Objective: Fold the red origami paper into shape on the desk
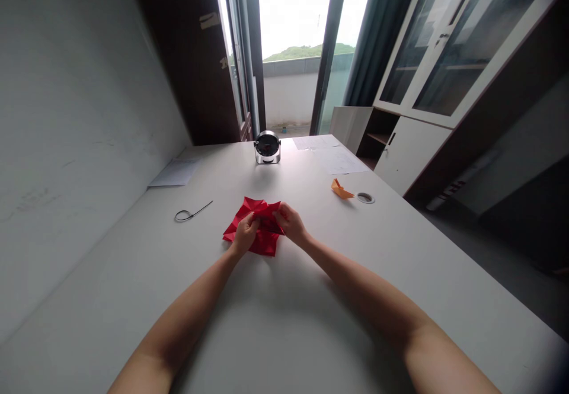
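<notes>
A creased sheet of red paper (265, 244), partly folded, is between my hands over the middle of the white table. My left hand (245, 232) is closed on the paper near its centre, thumb on top. At the paper's right edge my right hand (290, 222) pinches a raised part of it. The sheet's left and lower corners spread out past my fingers. My fingertips under the paper are hidden.
On the white table (275, 346) are a black cable tie loop (183, 216), an orange folded paper figure (341, 189), a roll of tape (365, 198), a round silver-framed device (267, 147) and paper sheets (174, 173). A wall borders the left, a cabinet (422, 151) the right.
</notes>
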`<state>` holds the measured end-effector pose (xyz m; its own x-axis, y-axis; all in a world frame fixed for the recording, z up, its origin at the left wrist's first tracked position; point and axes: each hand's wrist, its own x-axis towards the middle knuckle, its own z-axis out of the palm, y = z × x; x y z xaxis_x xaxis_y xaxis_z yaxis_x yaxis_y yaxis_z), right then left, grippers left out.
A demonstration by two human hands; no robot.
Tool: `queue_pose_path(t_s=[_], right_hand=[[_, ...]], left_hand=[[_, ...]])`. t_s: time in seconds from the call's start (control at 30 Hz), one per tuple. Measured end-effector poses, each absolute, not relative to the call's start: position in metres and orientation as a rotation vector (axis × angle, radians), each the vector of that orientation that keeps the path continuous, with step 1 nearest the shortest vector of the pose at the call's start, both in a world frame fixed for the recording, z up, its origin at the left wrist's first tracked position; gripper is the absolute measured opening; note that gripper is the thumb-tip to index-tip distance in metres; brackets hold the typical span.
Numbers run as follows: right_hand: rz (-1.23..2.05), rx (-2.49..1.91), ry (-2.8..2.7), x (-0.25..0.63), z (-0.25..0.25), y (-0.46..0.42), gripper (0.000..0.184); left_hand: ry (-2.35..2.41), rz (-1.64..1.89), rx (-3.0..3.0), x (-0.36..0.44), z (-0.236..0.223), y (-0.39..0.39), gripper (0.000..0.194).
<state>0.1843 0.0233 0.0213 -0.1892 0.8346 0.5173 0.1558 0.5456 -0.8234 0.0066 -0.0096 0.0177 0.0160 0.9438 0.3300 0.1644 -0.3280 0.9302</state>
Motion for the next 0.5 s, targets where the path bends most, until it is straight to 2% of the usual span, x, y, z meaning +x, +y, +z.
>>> queue_pose_path(t_s=[0.17, 0.5], right_hand=[[0.769, -0.839, -1.724, 0.184, 0.024, 0.020, 0.022], [0.626, -0.822, -1.761, 0.187, 0.039, 0.008, 0.009]], left_hand=[[1.146, 1.359, 1.534, 0.007, 0.018, -0.011, 0.024], [1.348, 1.483, 1.573, 0.000, 0.019, -0.012, 0.026]])
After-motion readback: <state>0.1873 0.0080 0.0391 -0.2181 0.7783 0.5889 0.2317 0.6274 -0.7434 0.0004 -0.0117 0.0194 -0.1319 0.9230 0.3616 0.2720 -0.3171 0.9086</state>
